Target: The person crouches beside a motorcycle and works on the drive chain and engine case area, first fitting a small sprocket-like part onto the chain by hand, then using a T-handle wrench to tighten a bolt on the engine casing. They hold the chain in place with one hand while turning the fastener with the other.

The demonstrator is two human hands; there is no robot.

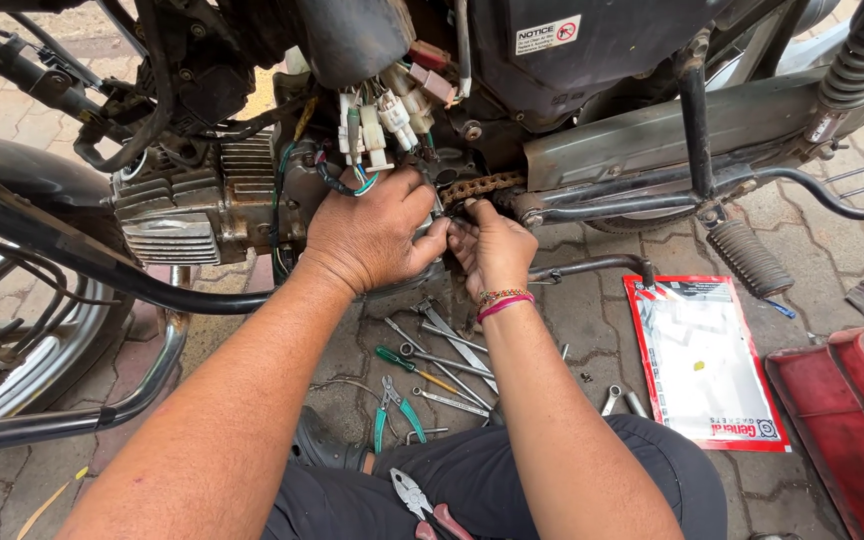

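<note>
Pinching at the end of the rusty drive chain (480, 186), the right hand (497, 248) is closing its fingertips on the links where they are running into the engine case, just below the bundle of white wiring connectors (377, 120). Beside it, the left hand (372, 235) is pressing flat against the case with fingers curled around the sprocket area; whether it is gripping anything underneath, I cannot tell. Both hands are touching at the fingertips. Judging from this, the greasy chain could be slipping free and dropping behind the case, or a finger could be getting nipped between link and sprocket. Spanners (447, 365), a green-handled screwdriver (407, 368) and pliers (392, 405) are lying on the paving below, and a red-edged packet (702, 365) is sitting well apart to the right
</note>
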